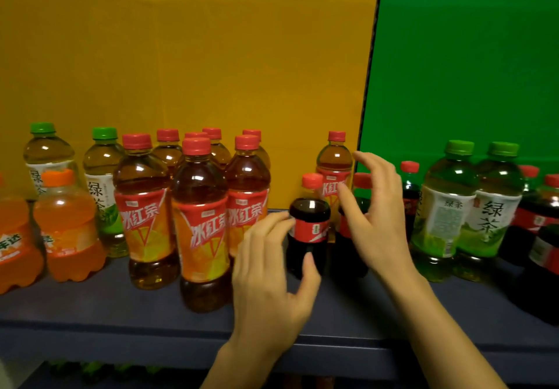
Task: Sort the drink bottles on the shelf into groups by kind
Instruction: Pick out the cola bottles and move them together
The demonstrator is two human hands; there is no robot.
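A small cola bottle (310, 222) with a red cap stands mid-shelf. My left hand (272, 279) curls round it, fingertips on its left side and thumb across its lower front. My right hand (375, 207) hovers just to the right with fingers spread, holding nothing. It partly hides a second cola bottle (361, 181). Behind both stands a lone iced tea bottle (334, 161). Several iced tea bottles (199, 207) cluster to the left. Further left are two green tea bottles (102, 170) and two orange soda bottles (69, 225).
Two green tea bottles (444, 207) and several more cola bottles (541, 237) stand on the right. The dark blue shelf (121, 313) has a bare front strip. Yellow (181, 55) and green (469, 55) backdrops close the rear.
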